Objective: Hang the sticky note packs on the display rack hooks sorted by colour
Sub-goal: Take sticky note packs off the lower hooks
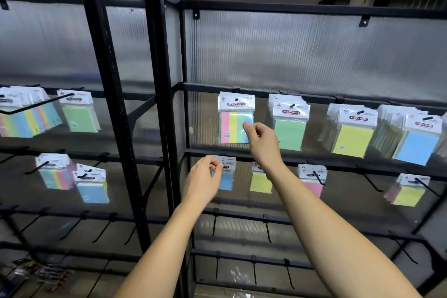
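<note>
- Fingers first: my right hand point(262, 141) pinches the lower right corner of the four-colour sticky note pack point(236, 118), thumb on the front over the blue stripe. That pack hangs on the first hook point(236, 99) of the upper rail, and the hook tip pokes out through its hole.
- My left hand point(205, 176) has its fingers curled and pinching the white top card of the blue sticky note pack point(225, 176), right where it hangs from the lower rail point(278, 159). I cannot see the hook there, because my fingers cover it.
- I think the blue pack may not be on its hook all the way. If I let go too soon, it could slip off and fall down behind the rack.
- If I tug the striped pack by its corner, it could swing or slide forward off the hook. The little hole in the card could also tear.
- My two arms are close together. If I pull my right arm back fast, it could bump the yellow pack point(260, 180) hanging just beside the blue one.
- Next along the upper rail hang green packs point(289, 126), yellow packs point(352, 133) and blue packs point(417, 141). Blue is up there and down here too, so I could mix up my sorting if I do not look.
- The pink pack point(312, 180) sits far out near its hook tip. A knock on the rack point(167, 104) might shake it loose.
</note>
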Demonstrator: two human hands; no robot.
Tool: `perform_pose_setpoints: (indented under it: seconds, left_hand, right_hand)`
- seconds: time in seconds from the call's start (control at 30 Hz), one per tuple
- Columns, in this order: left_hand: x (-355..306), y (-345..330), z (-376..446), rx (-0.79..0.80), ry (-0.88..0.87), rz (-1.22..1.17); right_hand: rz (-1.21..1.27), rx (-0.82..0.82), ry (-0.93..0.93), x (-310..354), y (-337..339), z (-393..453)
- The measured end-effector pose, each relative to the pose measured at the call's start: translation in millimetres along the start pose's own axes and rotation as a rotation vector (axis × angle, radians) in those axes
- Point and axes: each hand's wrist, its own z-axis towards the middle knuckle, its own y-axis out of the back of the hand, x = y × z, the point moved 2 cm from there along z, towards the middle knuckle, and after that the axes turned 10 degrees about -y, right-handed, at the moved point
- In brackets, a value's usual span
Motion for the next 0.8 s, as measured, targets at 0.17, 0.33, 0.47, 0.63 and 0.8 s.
perform_pose_setpoints:
  seconds: [0.17,0.33,0.47,0.63,0.8]
  left_hand:
    - [5,-2,3,0.006,0.003,-0.010]
    - [11,-4,7,0.010,0.006,-0.023]
    - [17,-5,9,0.010,0.001,-0.022]
    - [25,-7,9,0.020,-0.023,-0.016]
    - [33,-13,7,0.030,-0.018,0.008]
  right_hand:
    - [0.010,-0.008,0.006,5,-3,2]
    - [0.004,-0.025,-0.029,1,-7,4]
    - [0.020,-0.030,-0.044,-2,-11,4]
    - [0.025,-0.062,-0.058,-8,-14,6]
    - [-0.008,-0.065,-0.124,-28,-16,3]
